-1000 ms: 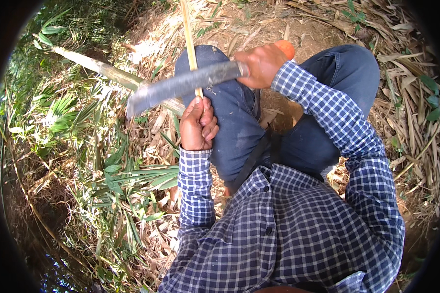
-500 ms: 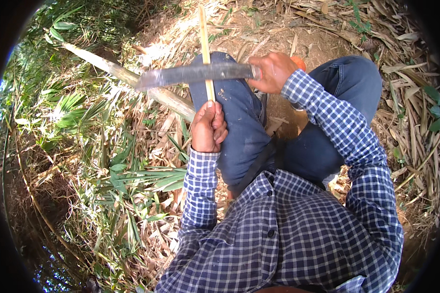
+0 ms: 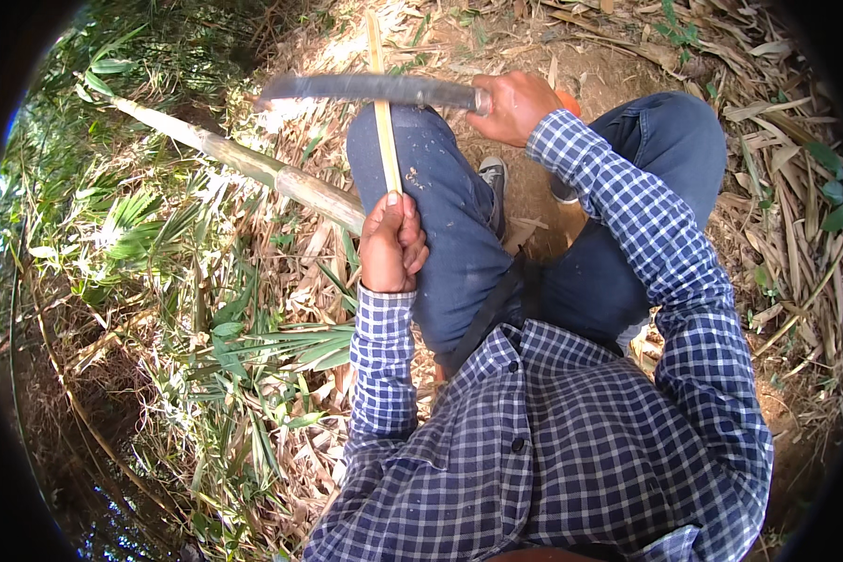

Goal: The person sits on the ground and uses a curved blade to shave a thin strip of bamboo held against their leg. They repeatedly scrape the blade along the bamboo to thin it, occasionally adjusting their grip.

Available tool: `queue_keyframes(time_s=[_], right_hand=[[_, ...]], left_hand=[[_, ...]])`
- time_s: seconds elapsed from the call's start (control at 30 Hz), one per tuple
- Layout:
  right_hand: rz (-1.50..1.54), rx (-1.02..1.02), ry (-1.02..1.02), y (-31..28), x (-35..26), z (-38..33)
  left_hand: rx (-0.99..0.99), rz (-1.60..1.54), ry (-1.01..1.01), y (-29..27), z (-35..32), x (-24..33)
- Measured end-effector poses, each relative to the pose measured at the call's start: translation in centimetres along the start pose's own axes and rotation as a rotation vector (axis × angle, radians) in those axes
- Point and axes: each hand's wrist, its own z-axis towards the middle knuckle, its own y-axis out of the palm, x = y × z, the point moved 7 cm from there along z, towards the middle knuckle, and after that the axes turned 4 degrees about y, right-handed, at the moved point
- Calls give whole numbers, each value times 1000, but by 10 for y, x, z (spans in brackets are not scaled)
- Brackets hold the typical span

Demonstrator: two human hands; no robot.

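Pinched between thumb and fingers of my left hand [image 3: 392,242] is the near end of a narrow, pale bamboo strip [image 3: 386,140]. The strip points away from me over my left knee. My right hand [image 3: 515,108] is wrapped round the orange handle [image 3: 568,103] of a machete [image 3: 375,90]. Its long dark blade lies crosswise over the strip, toward the strip's far half, with its tip out to the left. Motion blurs the blade a little, and I cannot tell whether it touches the strip. Most of the handle is hidden by my right hand.
A thick bamboo pole [image 3: 290,180] slants from the far left to beside my left knee [image 3: 398,140]. Green palm leaves [image 3: 300,347] and dry leaf litter [image 3: 290,281] lie to the left. More dry leaves [image 3: 796,225] cover the ground at the right.
The machete and my right hand have moved away from me along the strip, toward its far end. My left hand keeps its hold, shifting only slightly.
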Motion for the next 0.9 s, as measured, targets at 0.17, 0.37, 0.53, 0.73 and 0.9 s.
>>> queue_keyframes(time_s=[0.17, 0.37, 0.53, 0.73, 0.9], right_hand=[[108, -121, -111, -2, -8, -4], [3, -31, 17, -6, -4, 2], [97, -27, 146, -5, 15, 8], [85, -123, -198, 8, -33, -18], [45, -216, -342, 11, -61, -31]], left_hand=[[-43, -6, 32, -8, -1, 0], [19, 90, 51, -1, 2, 0], [88, 220, 115, -4, -2, 1], [162, 400, 223, -2, -12, 8], [273, 712, 385, -27, -18, 23]])
